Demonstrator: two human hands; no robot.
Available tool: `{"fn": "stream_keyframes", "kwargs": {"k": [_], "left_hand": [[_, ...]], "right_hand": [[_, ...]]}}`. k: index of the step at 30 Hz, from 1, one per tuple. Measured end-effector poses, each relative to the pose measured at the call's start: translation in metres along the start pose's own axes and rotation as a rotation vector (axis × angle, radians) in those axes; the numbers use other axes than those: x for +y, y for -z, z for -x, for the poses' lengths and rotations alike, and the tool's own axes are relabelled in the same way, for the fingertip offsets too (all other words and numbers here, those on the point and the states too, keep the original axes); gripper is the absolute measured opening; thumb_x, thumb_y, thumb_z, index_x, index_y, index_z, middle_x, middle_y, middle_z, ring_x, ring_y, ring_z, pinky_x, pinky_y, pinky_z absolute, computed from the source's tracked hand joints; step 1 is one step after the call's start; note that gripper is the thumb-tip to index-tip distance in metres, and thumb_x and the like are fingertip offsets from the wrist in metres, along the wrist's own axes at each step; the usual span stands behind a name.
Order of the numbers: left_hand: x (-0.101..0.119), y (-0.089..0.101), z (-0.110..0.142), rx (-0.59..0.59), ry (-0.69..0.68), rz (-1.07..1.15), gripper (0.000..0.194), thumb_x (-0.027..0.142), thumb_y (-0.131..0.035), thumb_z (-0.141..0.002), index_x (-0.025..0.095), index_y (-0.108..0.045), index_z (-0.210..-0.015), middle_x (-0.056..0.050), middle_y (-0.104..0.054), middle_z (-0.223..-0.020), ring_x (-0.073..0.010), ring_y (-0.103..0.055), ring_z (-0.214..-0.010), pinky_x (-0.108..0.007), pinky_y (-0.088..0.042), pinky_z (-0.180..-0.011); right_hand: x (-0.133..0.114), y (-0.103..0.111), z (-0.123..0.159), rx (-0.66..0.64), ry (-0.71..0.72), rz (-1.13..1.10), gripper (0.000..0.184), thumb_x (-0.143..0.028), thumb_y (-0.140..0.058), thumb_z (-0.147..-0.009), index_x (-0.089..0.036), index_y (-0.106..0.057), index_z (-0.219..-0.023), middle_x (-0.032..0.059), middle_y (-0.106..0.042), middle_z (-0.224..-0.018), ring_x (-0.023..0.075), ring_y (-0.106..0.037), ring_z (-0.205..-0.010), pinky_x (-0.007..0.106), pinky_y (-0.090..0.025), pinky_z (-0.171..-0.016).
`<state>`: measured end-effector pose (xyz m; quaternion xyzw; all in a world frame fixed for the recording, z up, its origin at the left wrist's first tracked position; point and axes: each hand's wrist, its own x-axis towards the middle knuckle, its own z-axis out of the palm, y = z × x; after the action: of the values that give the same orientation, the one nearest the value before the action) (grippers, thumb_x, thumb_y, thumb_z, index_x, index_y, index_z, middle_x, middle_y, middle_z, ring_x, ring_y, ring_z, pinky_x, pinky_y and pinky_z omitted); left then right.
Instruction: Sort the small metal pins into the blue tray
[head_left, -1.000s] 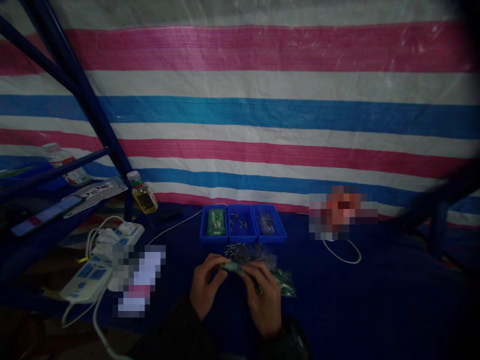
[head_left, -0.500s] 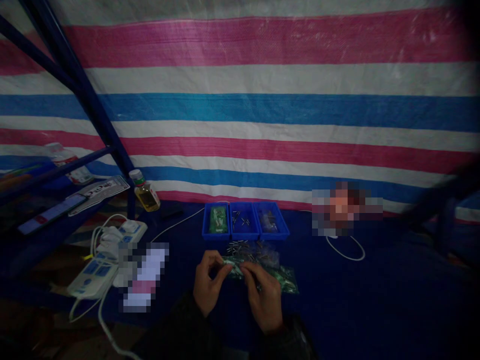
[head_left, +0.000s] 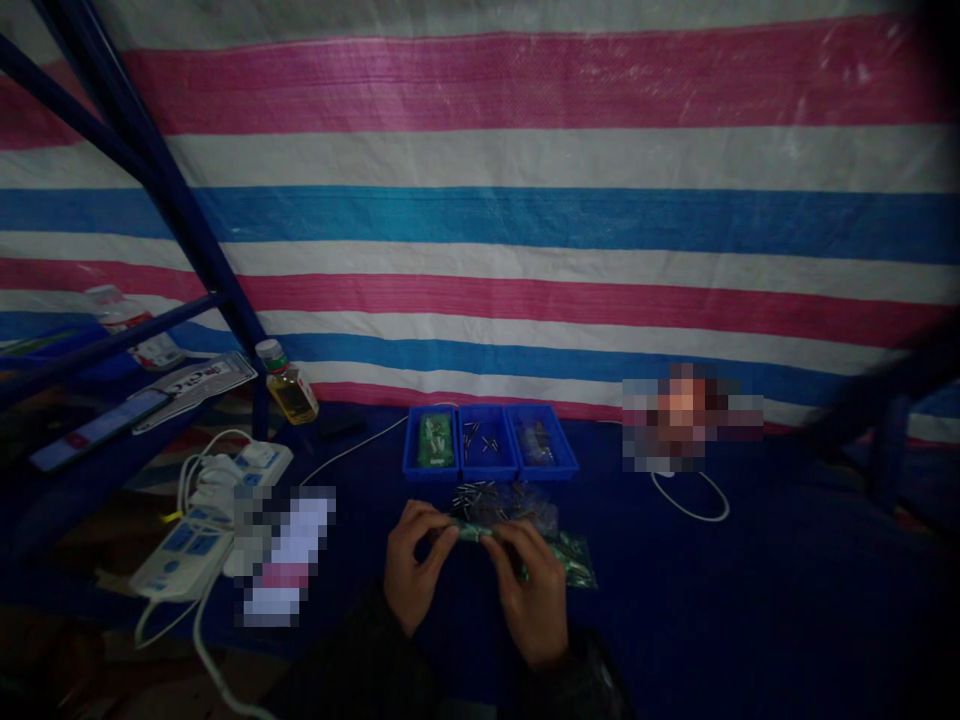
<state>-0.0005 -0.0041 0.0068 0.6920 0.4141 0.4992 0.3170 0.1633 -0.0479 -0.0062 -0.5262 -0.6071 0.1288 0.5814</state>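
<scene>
My left hand (head_left: 417, 562) and my right hand (head_left: 532, 590) pinch the two ends of a small green plastic bag (head_left: 472, 533), which is pulled taut and seen nearly edge-on. Whatever the bag holds is too small to make out. Partly behind my right hand lies a pile of green plastic bags (head_left: 576, 562) on the blue table. Just beyond my fingers is a heap of small dark metal pins (head_left: 478, 494), with clear plastic bags (head_left: 529, 508) beside it.
Three blue trays stand in a row: the left tray (head_left: 406, 462) holds green bags, the middle tray (head_left: 491, 466) loose metal pins, the right tray (head_left: 571, 464) clear bags. Leftward are a power strip (head_left: 180, 560), a blurred-out phone (head_left: 289, 560) and a drink bottle (head_left: 289, 388).
Both hands have turned the small green bag from showing its face to nearly edge-on, stretched between the fingertips. My hands have moved slightly apart.
</scene>
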Motion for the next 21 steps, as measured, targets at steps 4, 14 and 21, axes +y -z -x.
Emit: {"fn": "stream_keyframes", "kwargs": {"k": [4,14,21], "left_hand": [[-0.0013,-0.002,0.003,0.013,0.033,0.009,0.014,0.03,-0.065,-0.093,0.018,-0.069,-0.086,-0.005,-0.063,-0.086,-0.0191,-0.062,-0.081,-0.029,-0.049,-0.074],[-0.0029,-0.0003,0.0015,-0.034,0.066,0.058,0.023,0.029,-0.055,-0.099,0.019,-0.075,-0.101,-0.009,-0.071,-0.098,-0.0229,-0.066,-0.094,-0.033,-0.051,-0.085],[-0.0029,0.0006,-0.0009,-0.002,0.009,0.037,0.017,0.03,-0.064,-0.094,0.02,-0.078,-0.098,-0.009,-0.071,-0.095,-0.0241,-0.066,-0.093,-0.034,-0.052,-0.083]], "right_hand": [[0.0032,-0.0048,0.0033,0.008,-0.058,-0.037,0.009,-0.028,-0.059,-0.099,-0.021,-0.065,-0.098,0.0053,-0.071,-0.088,0.0195,-0.071,-0.079,0.029,-0.057,-0.07],[0.0037,0.0018,0.0035,-0.046,-0.045,-0.041,0.027,-0.024,-0.046,-0.104,-0.021,-0.072,-0.11,0.0061,-0.074,-0.087,0.019,-0.071,-0.074,0.03,-0.058,-0.07],[0.0023,0.0018,0.0024,-0.019,-0.033,-0.024,0.024,-0.023,-0.051,-0.101,-0.023,-0.073,-0.111,0.0068,-0.076,-0.1,0.0216,-0.073,-0.087,0.032,-0.059,-0.079]]}}
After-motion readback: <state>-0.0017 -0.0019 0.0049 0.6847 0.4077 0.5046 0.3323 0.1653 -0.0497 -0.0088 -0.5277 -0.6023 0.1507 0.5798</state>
